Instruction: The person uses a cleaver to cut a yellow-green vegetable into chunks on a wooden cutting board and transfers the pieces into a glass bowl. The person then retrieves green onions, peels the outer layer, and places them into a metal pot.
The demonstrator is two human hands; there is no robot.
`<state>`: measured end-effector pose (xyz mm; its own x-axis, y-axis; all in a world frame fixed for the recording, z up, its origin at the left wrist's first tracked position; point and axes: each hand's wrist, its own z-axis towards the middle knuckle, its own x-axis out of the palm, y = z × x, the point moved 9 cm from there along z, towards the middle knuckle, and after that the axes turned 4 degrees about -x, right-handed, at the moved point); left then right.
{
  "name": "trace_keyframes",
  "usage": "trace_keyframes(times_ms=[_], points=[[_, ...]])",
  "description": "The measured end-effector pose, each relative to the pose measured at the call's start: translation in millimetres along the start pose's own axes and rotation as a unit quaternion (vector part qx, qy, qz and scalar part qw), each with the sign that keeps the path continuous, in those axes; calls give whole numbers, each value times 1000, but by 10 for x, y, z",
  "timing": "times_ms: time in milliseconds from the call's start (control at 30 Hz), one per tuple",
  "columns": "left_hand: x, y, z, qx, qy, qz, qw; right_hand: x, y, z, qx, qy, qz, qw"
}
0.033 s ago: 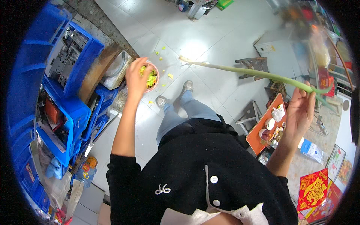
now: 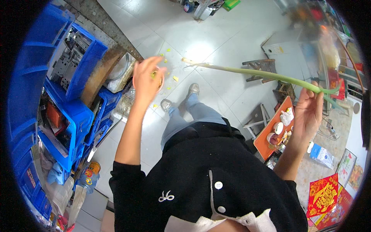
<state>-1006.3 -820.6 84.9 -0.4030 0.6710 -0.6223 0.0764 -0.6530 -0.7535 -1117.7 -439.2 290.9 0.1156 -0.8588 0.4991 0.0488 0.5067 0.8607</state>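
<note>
A long green onion [image 2: 247, 71] stretches across the upper right, its pale root end pointing left and its green leaves to the right. My right hand [image 2: 310, 106] grips it near the green end with fingers pinched. My left hand [image 2: 147, 79] is held over a small pink basket [image 2: 162, 84], fingers apart, with nothing seen in them. That hand hides most of the basket, and a little of the yellow-green leaf scraps inside shows between the fingers. The onion's root end is apart from my left hand.
Yellow-green scraps [image 2: 176, 78] lie on the tiled floor [image 2: 208, 85] by the basket. Blue plastic bins [image 2: 69, 112] are stacked at the left. At the right stand a wooden stool [image 2: 259, 69], an orange table [image 2: 264, 145] with bowls, and a counter [image 2: 328, 154] bearing a blue-white packet.
My left hand has shifted slightly right and covers more of the basket. The onion's root end has moved a little to the left, with my right hand still gripping it.
</note>
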Motion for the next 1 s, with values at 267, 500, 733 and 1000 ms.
trace_keyframes(times_ms=[267,500,733,1000], points=[[80,-1643,353,115,141,-60,981,264,-142,124,34,121,196,972],[333,-1786,305,13,280,-247,928,489,-898,-37,119,124,-26,985],[21,-2096,402,105,114,-118,981,616,-794,117,6,109,-95,989],[85,-2044,475,-26,135,-263,955,624,-600,57,-65,68,-149,984]])
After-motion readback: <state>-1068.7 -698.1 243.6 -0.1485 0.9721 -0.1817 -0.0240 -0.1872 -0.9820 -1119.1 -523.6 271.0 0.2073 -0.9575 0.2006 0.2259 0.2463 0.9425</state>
